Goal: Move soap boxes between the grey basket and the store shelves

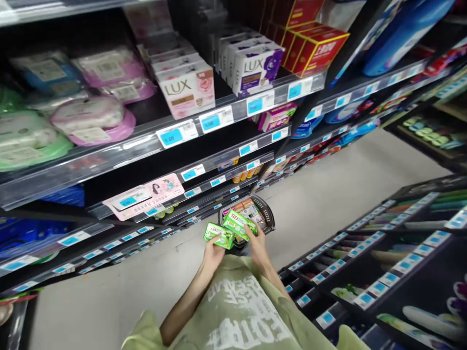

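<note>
In my left hand (214,252) is a green soap package (213,230), gripped at its lower edge. My right hand (258,243) closes on a second green soap package (235,222), its thumb lying across the front. The two packs are side by side in front of my body, the right one slightly higher and overlapping or touching the left one. Just beyond them on the floor stands a dark shopping basket (269,214) holding several colourful packages; the packs and my hands hide part of it.
At left, shelves hold pink LUX soap boxes (191,92), purple LUX boxes (255,68), red boxes (321,48) and soap dishes (93,119). Price labels line the shelf edge (178,133). Another rack (386,267) stands on the right, with grey floor (328,180) between.
</note>
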A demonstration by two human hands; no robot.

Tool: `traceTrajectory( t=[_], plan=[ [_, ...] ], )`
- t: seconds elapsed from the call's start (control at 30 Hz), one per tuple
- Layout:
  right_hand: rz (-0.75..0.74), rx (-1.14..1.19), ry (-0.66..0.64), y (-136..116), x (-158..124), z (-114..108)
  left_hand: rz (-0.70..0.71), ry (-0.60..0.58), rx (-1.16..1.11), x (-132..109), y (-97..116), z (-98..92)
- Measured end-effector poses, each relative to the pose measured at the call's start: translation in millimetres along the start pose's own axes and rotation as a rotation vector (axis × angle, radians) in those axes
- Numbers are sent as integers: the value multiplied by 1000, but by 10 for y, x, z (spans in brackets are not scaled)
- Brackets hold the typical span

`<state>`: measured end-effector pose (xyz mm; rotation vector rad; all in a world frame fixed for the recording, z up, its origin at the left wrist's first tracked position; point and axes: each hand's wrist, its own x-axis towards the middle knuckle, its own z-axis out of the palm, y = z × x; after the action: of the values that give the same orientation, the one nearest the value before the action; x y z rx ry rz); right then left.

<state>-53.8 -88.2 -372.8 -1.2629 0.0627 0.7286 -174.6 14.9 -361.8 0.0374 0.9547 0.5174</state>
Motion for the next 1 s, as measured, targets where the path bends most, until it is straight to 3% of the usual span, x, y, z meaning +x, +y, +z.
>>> traceTrajectory(
  t=[0.3,0.67,0.87,1.0],
  plan=[
    [3,-32,-55,-35,27,264,-37,-229,-8,-340,72,-28],
    [-14,-9,-89,-24,-82,318,-46,-291,-19,-417,152,-98],
    [13,47,-84,-94,-138,320,-49,-227,-43,-437,181,-55],
    [125,128,-95,-198,-196,328,-91,-104,20,-474,206,-10]
  ],
)
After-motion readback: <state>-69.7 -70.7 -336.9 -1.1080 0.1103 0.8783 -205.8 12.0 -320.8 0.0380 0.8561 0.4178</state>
